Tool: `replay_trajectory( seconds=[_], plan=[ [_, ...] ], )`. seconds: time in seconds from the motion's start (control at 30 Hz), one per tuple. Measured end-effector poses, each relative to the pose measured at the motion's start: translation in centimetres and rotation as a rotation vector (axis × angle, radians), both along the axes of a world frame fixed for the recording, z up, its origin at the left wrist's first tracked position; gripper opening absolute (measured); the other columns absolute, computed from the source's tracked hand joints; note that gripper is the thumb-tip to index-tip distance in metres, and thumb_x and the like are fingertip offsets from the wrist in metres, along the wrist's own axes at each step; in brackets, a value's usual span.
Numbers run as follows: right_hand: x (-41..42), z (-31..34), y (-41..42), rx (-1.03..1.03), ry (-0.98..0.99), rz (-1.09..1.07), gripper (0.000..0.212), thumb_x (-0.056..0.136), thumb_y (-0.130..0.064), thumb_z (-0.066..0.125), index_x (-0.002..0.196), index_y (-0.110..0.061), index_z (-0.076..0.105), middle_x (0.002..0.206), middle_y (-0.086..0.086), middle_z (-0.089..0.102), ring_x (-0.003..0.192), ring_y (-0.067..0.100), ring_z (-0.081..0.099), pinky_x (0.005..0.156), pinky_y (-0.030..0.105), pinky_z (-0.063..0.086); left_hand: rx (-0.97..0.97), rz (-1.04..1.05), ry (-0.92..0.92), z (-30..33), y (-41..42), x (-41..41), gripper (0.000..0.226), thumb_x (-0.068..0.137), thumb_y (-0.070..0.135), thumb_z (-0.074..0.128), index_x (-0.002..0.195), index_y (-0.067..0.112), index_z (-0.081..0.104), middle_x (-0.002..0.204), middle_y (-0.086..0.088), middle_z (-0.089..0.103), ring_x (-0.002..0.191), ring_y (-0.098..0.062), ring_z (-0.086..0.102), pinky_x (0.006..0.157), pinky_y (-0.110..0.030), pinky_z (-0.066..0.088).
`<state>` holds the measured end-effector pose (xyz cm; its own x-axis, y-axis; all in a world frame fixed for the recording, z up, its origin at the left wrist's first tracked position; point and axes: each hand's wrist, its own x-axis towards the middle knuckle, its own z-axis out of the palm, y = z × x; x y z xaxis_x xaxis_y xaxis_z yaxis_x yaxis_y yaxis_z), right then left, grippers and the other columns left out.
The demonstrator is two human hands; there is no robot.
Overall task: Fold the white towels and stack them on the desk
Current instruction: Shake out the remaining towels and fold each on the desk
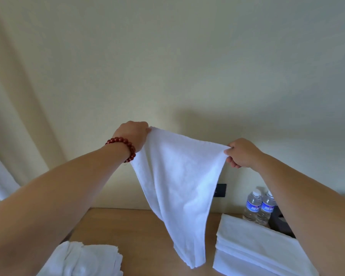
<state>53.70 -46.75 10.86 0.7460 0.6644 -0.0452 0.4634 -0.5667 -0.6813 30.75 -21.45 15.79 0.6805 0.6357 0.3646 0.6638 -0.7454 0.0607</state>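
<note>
A white towel point(179, 182) hangs in the air above the wooden desk point(143, 232), stretched between both hands. My left hand point(132, 135), with a red bead bracelet on its wrist, pinches the towel's upper left corner. My right hand point(242, 154) pinches the upper right corner, a little lower. The towel narrows downward and its bottom end reaches the desk near the middle. A stack of folded white towels point(253, 250) lies on the desk at the right. A loose heap of unfolded white towels point(84, 259) lies at the lower left.
Two water bottles with blue labels point(260, 206) stand at the back right of the desk, next to a dark box point(281, 222). A dark wall socket point(221, 190) sits on the pale wall behind. Cream curtains point(14, 116) hang at the left.
</note>
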Motion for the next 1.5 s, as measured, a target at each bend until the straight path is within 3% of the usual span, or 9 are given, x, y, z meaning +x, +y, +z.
replay_trajectory(
  seconds=[0.13, 0.27, 0.47, 0.57, 0.7, 0.87, 1.03, 1.23, 1.5],
  plan=[
    [-0.3, 1.4, 0.9, 0.108, -0.130, -0.027, 0.039, 0.094, -0.026, 0.063, 0.065, 0.000, 0.061, 0.056, 0.009, 0.058, 0.054, 0.024, 0.052, 0.061, 0.032, 0.042, 0.015, -0.002, 0.103, -1.1, 0.5, 0.2, 0.029, 0.100, 0.031, 0.042, 0.088, 0.016, 0.063, 0.087, -0.004, 0.066, 0.083, -0.027, 0.061, 0.069, -0.033, 0.046],
    [-1.7, 2.8, 2.3, 0.186, -0.148, 0.013, 0.040, 0.094, -0.027, 0.064, 0.068, 0.002, 0.055, 0.062, 0.010, 0.046, 0.058, 0.023, 0.042, 0.060, 0.032, 0.031, -0.064, -0.012, 0.222, -1.3, -0.2, 0.6, 0.030, 0.099, 0.032, 0.053, 0.123, 0.019, 0.066, 0.128, -0.007, 0.062, 0.118, -0.027, 0.058, 0.098, -0.036, 0.047],
    [-4.7, 3.6, 5.0, 0.140, -0.185, 0.141, 0.034, 0.093, -0.025, 0.063, 0.069, -0.002, 0.060, 0.064, 0.006, 0.051, 0.060, 0.021, 0.045, 0.056, 0.029, 0.031, -0.385, -0.242, 0.177, -1.4, -5.4, 2.9, 0.084, 0.081, 0.060, 0.071, 0.151, 0.030, 0.037, 0.152, -0.004, 0.039, 0.138, -0.024, 0.041, 0.112, -0.037, 0.035],
    [-5.8, 3.5, 6.0, 0.118, -0.225, 0.213, 0.029, 0.094, -0.025, 0.059, 0.071, -0.008, 0.066, 0.064, 0.001, 0.057, 0.063, 0.019, 0.051, 0.055, 0.028, 0.035, -0.436, -0.383, 0.134, -1.3, -8.7, 4.6, 0.083, 0.080, 0.056, 0.073, 0.150, 0.029, 0.036, 0.143, 0.000, 0.050, 0.126, -0.021, 0.051, 0.100, -0.033, 0.043],
    [-5.7, 3.5, 6.2, 0.146, -0.262, 0.207, 0.031, 0.092, -0.025, 0.059, 0.062, -0.015, 0.060, 0.063, 0.003, 0.058, 0.063, 0.018, 0.050, 0.055, 0.027, 0.036, -0.487, -0.354, -0.082, -0.6, -10.5, 6.6, 0.048, 0.088, 0.038, 0.069, 0.131, 0.021, 0.056, 0.115, 0.000, 0.064, 0.101, -0.018, 0.058, 0.081, -0.029, 0.047],
    [-4.7, 3.0, 5.4, 0.184, -0.306, 0.219, 0.027, 0.094, -0.034, 0.063, 0.079, -0.012, 0.072, 0.072, 0.006, 0.063, 0.067, 0.019, 0.052, 0.062, 0.032, 0.039, -0.189, -0.303, 0.039, -0.5, -9.8, 7.6, 0.025, 0.094, 0.030, 0.055, 0.113, 0.018, 0.067, 0.100, -0.002, 0.068, 0.094, -0.022, 0.061, 0.073, -0.031, 0.048],
    [-4.4, 2.0, 5.5, 0.193, -0.412, 0.196, 0.036, 0.100, -0.036, 0.055, 0.092, -0.005, 0.072, 0.088, 0.012, 0.068, 0.086, 0.029, 0.061, 0.078, 0.040, 0.049, -0.154, -0.251, 0.047, -1.0, -9.8, 8.7, 0.024, 0.091, 0.009, 0.043, 0.076, 0.020, 0.058, 0.071, 0.001, 0.057, 0.069, -0.021, 0.056, 0.048, -0.026, 0.032],
    [-4.3, 0.3, 6.2, 0.318, -0.288, 0.119, 0.021, 0.101, -0.032, 0.053, 0.095, -0.015, 0.064, 0.081, -0.008, 0.061, 0.078, 0.015, 0.055, 0.062, 0.020, 0.039, -0.212, -0.228, 0.069, -0.2, -8.9, 8.6, 0.037, 0.099, 0.025, 0.048, 0.064, 0.012, 0.049, 0.061, -0.003, 0.047, 0.060, -0.020, 0.045, 0.050, -0.027, 0.033],
    [-5.6, -0.7, 7.4, 0.507, -0.145, 0.105, 0.019, 0.101, -0.036, 0.053, 0.087, -0.026, 0.060, 0.076, -0.012, 0.060, 0.070, 0.004, 0.053, 0.061, 0.020, 0.036, -0.057, -0.306, 0.164, 0.6, -7.4, 6.4, 0.045, 0.105, 0.042, 0.035, 0.075, 0.012, 0.051, 0.070, -0.001, 0.054, 0.068, -0.019, 0.049, 0.057, -0.031, 0.034]
  ],
)
